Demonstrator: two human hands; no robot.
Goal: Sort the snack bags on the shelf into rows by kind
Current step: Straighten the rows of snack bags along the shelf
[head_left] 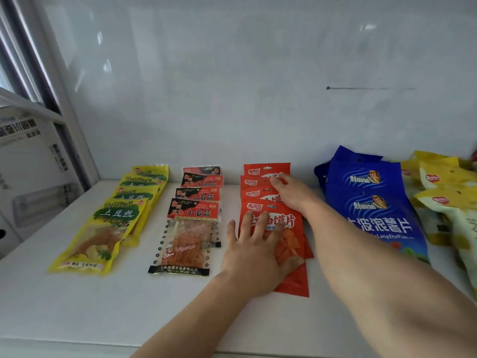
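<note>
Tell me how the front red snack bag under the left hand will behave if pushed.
The front red snack bag looks thin and flat, so probably light and floppy. Its glossy film on the smooth white shelf likely slides easily. Overlapping the red bags behind, it may drag them along.

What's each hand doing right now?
Left hand: open, fingers flat on the front red bag.
Right hand: open, fingers touching the rear red bags.

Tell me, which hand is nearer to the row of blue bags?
Right. The right hand rests on the rear red bags, just left of the blue bags. The left hand lies flat on the front red bag, farther from them.
</note>
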